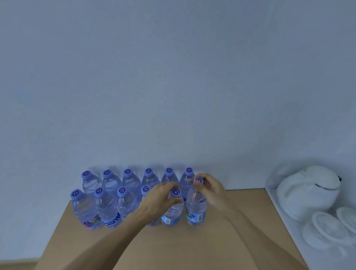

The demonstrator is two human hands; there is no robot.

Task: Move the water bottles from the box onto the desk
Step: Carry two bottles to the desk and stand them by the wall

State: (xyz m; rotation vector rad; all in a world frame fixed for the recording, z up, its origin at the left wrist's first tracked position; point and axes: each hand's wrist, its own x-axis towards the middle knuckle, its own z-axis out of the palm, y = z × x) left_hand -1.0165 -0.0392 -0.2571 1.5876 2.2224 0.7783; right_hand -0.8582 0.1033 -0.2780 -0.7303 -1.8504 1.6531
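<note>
On desk (218, 252), L hand (160, 198) & R hand (210, 188) each hold a bottle.

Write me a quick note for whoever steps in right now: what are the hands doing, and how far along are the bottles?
Left hand: grips the neck of a clear plastic purple-capped water bottle.
Right hand: pinches the cap of its neighbour bottle.
Both stand in the front row on the tan wooden desk; other bottles stand in two rows by the wall.
Left: let go. The box is out of view, so check it.
</note>
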